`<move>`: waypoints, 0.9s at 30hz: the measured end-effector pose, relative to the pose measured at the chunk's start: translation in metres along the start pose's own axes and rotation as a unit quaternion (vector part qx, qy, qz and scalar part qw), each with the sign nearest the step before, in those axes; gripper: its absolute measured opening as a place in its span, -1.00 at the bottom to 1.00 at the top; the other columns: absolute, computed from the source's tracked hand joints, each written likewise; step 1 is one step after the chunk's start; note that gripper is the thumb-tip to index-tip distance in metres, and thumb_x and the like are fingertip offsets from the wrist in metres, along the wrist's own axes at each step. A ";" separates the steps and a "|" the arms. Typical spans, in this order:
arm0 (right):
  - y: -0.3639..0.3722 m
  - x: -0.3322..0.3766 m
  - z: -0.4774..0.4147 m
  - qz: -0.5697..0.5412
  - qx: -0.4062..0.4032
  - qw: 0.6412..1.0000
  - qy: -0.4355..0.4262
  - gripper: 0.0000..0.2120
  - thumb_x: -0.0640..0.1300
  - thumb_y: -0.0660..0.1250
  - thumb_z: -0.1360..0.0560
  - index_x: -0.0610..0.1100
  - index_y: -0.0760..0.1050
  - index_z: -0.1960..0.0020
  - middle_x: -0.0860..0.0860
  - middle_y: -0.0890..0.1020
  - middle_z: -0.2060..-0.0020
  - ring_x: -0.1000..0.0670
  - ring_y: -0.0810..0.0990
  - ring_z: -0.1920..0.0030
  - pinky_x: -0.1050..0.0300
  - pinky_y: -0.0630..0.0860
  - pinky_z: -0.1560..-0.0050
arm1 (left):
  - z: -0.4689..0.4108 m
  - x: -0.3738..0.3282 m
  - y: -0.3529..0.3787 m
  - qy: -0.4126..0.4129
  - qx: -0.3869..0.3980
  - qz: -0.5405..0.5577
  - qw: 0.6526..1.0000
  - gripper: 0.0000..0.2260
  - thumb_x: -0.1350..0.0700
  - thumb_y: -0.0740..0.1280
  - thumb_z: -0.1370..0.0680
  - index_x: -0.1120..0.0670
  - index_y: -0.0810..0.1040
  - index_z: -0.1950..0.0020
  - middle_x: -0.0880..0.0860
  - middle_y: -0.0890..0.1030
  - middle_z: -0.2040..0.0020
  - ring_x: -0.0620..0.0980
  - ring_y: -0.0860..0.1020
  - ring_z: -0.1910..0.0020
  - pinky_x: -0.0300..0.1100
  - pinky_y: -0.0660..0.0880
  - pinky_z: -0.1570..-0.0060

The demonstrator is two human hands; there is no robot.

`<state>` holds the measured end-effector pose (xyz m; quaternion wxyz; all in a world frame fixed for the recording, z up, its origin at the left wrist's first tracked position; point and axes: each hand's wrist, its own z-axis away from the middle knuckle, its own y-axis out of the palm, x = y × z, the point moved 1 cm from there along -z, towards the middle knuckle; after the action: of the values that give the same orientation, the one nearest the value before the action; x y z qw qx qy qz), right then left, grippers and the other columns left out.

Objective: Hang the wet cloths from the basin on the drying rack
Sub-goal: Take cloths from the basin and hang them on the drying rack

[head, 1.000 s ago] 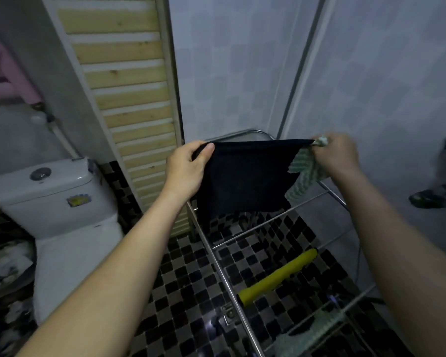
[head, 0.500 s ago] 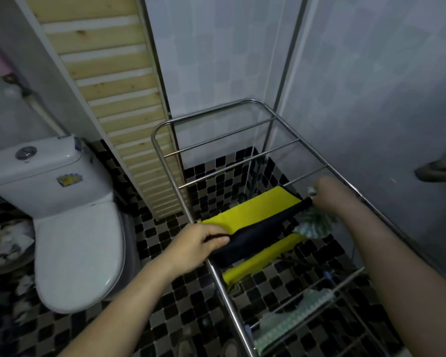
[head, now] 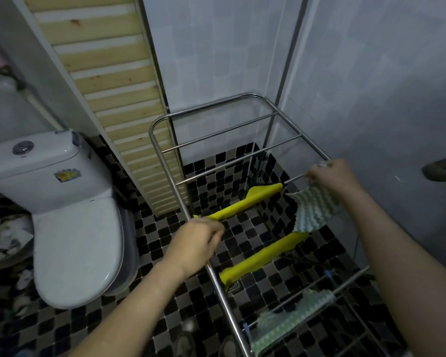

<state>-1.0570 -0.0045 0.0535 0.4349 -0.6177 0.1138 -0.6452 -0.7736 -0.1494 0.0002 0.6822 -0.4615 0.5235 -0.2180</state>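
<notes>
Right hand (head: 332, 176) fingers clench a green-white zigzag cloth (head: 314, 212) over the steel drying rack (head: 176, 183); left hand (head: 196, 243) fingers curl beside a yellow cloth (head: 245, 204), grasp unclear.

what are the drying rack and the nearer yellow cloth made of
Drying rack: looks like polished metal tube, probably stainless steel, given its bright silvery shine. Nearer yellow cloth: soft matte fabric, possibly microfibre; it drapes over its bar.

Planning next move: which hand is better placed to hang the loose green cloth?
Right, probably. The right hand grips the green cloth at the right of the rack; the left hand pinches the yellow cloth at its left rail.
</notes>
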 end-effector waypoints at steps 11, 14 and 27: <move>0.058 -0.005 -0.017 0.074 0.135 0.987 0.032 -0.52 -0.04 0.47 -0.45 -0.14 0.20 0.38 -0.05 0.28 0.44 0.00 0.25 0.46 0.16 0.14 0.43 | -0.016 0.018 -0.009 -0.125 -0.080 -0.056 0.987 -0.83 0.07 0.35 -0.55 0.02 0.65 -0.11 0.01 0.61 -0.03 0.01 0.56 -0.03 -0.18 0.46 -0.01; 0.064 -0.011 -0.022 0.016 0.134 0.990 0.040 -0.55 -0.09 0.47 -0.44 -0.15 0.24 0.39 -0.09 0.36 0.43 -0.05 0.36 0.42 0.15 0.25 0.38 | -0.015 0.019 -0.012 -0.138 -0.093 -0.035 0.985 -0.89 0.09 0.39 -0.52 0.02 0.66 -0.02 -0.01 0.63 0.02 -0.04 0.57 0.06 -0.19 0.50 0.03; 0.045 -0.035 -0.034 0.026 0.061 0.997 0.036 -0.83 -0.23 0.39 -0.45 -0.23 0.48 0.30 -0.15 0.51 0.35 -0.07 0.48 0.32 0.15 0.36 0.33 | -0.014 0.023 -0.008 -0.115 -0.079 -0.054 0.989 -0.75 0.09 0.37 -0.52 0.01 0.58 -0.20 -0.02 0.58 -0.11 -0.01 0.45 -0.12 -0.21 0.38 -0.08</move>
<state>-1.0736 -0.0206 -0.0089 0.4836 -0.5635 0.1058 -0.6614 -0.7769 -0.1765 -0.0052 0.6867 -0.5636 0.4312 -0.1576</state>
